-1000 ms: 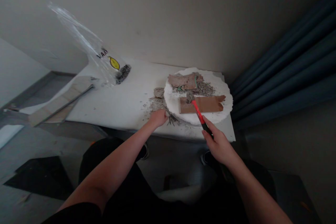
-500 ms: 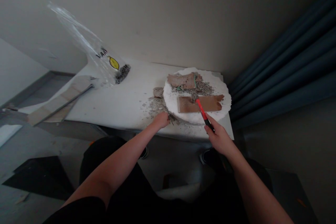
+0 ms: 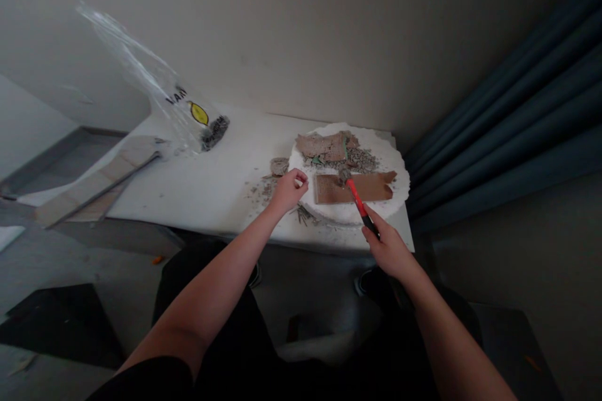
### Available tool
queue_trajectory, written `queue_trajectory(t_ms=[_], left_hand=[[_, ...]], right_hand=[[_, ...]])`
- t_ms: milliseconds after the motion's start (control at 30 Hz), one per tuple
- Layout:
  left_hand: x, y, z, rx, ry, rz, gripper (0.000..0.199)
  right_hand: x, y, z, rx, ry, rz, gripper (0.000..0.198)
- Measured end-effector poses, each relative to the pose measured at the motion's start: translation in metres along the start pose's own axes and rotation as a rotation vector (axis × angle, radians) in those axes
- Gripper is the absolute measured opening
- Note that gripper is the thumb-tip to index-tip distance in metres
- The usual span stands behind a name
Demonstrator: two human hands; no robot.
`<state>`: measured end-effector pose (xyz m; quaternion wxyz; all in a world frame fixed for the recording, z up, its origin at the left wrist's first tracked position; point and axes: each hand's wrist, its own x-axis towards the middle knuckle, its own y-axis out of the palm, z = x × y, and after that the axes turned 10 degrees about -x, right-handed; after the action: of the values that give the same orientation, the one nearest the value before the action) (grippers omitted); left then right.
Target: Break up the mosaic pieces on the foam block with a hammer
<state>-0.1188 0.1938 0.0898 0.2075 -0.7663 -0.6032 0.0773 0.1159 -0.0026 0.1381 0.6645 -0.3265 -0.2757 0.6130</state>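
Note:
My right hand (image 3: 389, 243) is closed around the black grip of a hammer (image 3: 357, 197) with a red handle. The hammer's head rests on or just above the upper edge of a brown strip (image 3: 371, 188), which has a jagged right end. Beneath the strip lies a white, rough-edged round board (image 3: 402, 178). At the board's left rim my left hand (image 3: 288, 193) is held in a pinch; what its fingertips hold, if anything, is too small to make out. Behind the strip lie a cracked brown sheet (image 3: 324, 146) and small grey fragments (image 3: 364, 160).
The white table (image 3: 221, 182) carries scattered crumbs and thin sticks (image 3: 305, 216) left of the board. A clear plastic bag (image 3: 174, 113) with dark bits stands at the back left. Wood-toned planks (image 3: 94, 185) lie on the left end. A blue curtain (image 3: 517, 113) hangs right.
My left hand has risen from the sticks by the table's front edge to the board's left rim. My right hand and the hammer stay almost where they were.

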Motion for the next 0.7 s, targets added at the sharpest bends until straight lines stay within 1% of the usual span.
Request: queue_trajectory(t_ms=[100, 233, 433, 700], left_hand=[[-0.004, 0.018, -0.011, -0.111, 0.044, 0.041, 0.012], [-0.002, 0.028, -0.013, -0.131, 0.091, 0.126, 0.013], [0.005, 0.033, -0.009, -0.067, 0.089, 0.221, 0.014], [0.003, 0.032, -0.013, -0.055, 0.109, 0.204, 0.013]], right_hand=[[0.000, 0.000, -0.001, 0.006, -0.009, 0.003, 0.060], [0.001, -0.001, -0.002, 0.010, 0.002, 0.014, 0.061], [0.002, -0.002, -0.003, 0.027, -0.002, 0.022, 0.062], [0.002, -0.003, -0.001, 0.012, -0.003, 0.033, 0.062]])
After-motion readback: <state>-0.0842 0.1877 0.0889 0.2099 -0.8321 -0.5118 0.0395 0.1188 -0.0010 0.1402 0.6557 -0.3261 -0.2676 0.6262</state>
